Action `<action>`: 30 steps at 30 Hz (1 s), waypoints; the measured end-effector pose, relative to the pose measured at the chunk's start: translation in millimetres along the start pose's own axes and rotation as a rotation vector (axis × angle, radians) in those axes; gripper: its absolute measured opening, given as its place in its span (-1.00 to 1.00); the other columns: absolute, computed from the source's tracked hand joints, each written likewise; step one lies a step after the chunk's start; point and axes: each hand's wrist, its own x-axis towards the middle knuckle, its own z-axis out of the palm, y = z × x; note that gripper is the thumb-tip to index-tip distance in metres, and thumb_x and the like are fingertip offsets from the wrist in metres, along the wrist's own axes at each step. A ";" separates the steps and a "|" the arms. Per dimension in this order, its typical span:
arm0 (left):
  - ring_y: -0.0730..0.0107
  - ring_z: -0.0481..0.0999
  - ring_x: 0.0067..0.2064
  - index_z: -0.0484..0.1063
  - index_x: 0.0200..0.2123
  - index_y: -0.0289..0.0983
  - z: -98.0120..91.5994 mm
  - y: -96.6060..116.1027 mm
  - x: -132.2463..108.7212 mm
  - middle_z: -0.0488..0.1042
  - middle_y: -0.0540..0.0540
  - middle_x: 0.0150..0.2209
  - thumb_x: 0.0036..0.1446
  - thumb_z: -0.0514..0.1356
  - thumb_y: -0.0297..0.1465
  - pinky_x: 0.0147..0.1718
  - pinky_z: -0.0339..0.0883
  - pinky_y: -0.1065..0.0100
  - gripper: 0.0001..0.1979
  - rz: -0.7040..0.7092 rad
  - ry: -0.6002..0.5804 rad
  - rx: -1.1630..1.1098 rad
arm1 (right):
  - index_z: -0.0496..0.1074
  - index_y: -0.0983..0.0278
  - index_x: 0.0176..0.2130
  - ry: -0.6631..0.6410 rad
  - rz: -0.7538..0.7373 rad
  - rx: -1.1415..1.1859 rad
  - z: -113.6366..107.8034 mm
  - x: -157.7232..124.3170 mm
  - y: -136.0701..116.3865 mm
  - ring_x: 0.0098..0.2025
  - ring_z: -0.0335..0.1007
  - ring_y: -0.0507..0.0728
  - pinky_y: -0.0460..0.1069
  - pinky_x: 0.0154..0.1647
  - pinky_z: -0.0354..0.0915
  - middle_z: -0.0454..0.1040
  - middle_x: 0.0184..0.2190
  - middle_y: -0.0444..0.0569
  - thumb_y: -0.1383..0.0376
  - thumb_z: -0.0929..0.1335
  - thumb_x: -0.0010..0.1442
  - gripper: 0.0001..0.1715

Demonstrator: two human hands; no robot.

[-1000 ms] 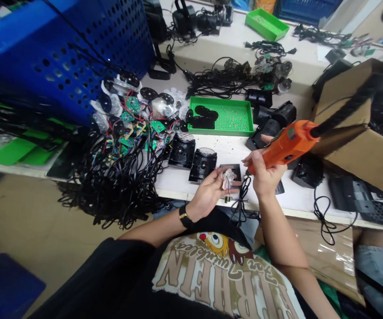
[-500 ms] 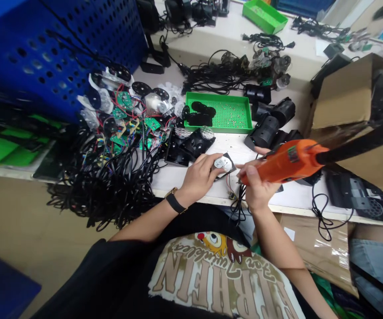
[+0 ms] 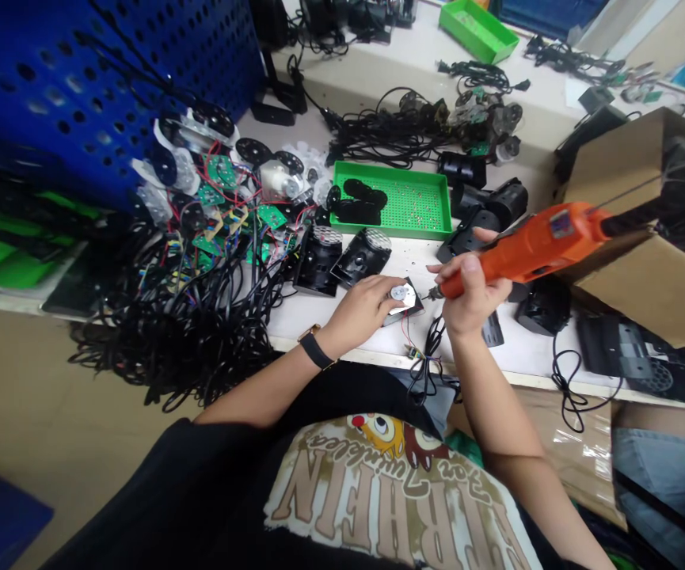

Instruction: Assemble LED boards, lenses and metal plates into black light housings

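My right hand is wrapped round an orange electric screwdriver, its tip pointing left and down at a small round silver part. That part sits on a black square plate on the white table. My left hand presses the part and plate down with curled fingers; a watch is on that wrist. Thin red wires trail from the part toward the table's front edge.
Two black housings lie just behind my left hand. A green tray with small screws and black discs sits farther back. Tangled black cables and green circuit boards fill the left; a blue perforated crate and a cardboard box flank the table.
My left hand carried the small wired part from mid-air down onto the black plate and now holds it there. The screwdriver swung in, its tip now close to the part.
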 end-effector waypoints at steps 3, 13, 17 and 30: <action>0.15 0.57 0.09 0.50 0.03 -0.30 -3.9 1.0 -3.5 0.61 -0.19 0.03 0.34 0.23 -0.40 0.15 0.40 0.11 -0.77 0.004 -0.001 0.001 | 0.39 0.17 -0.11 -0.033 0.066 -0.034 1.1 -12.1 2.4 -0.62 0.37 -0.03 -0.02 -0.43 0.53 0.38 -0.57 -0.33 0.04 0.49 0.15 -0.59; 0.16 0.51 0.00 0.47 0.00 -0.32 -15.0 0.6 -2.5 0.55 -0.18 -0.06 0.40 0.12 -0.45 0.01 0.43 0.17 -0.81 0.192 -0.175 0.179 | 0.41 0.20 -0.19 -0.056 0.025 -0.032 -2.2 -30.3 -14.6 -0.62 0.36 -0.02 -0.03 -0.44 0.52 0.40 -0.60 -0.31 0.15 0.48 0.19 -0.73; 0.18 0.49 0.01 0.42 0.13 -0.30 -8.0 -6.0 -9.0 0.52 -0.18 -0.01 0.43 0.08 -0.41 0.03 0.42 0.16 -0.72 0.211 -0.119 0.130 | 0.42 0.18 -0.18 -0.016 -0.034 0.010 4.0 -25.4 -26.5 -0.62 0.34 -0.03 -0.03 -0.45 0.52 0.43 -0.57 -0.29 0.15 0.46 0.21 -0.77; 0.15 0.30 0.33 0.69 -0.18 -0.10 20.7 -17.4 -37.8 0.36 -0.08 0.29 0.28 0.06 -0.68 0.30 0.31 -0.06 -0.54 0.257 0.101 -0.022 | 0.45 0.17 -0.12 -0.018 -0.126 0.054 3.6 -39.5 -44.2 -0.64 0.35 0.00 -0.01 -0.47 0.54 0.45 -0.57 -0.27 0.17 0.48 0.17 -0.71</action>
